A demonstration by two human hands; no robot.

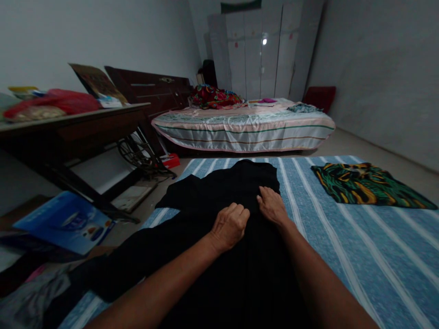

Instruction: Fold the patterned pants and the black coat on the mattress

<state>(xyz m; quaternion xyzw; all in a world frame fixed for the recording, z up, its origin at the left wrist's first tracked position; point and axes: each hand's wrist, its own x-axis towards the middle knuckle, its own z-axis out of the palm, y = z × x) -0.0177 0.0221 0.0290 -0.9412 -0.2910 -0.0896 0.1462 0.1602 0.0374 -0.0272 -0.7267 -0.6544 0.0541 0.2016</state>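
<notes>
A black garment (219, 192) lies spread on a blue striped mat (360, 246) on the floor in front of me. My left hand (229, 225) rests on its middle with the fingers curled in, pinching the black cloth. Just to its right, my right hand (272, 205) lies flat on the garment, fingers stretched forward and together, pressing the fabric down. Both forearms reach in from the bottom of the view over the cloth.
A folded green, yellow and black cloth (366, 183) lies on the mat at the right. A bed (243, 125) stands behind, white wardrobes (260, 50) beyond it. At the left are a dark wooden table (78, 125), a blue box (66, 221) and piled clothes.
</notes>
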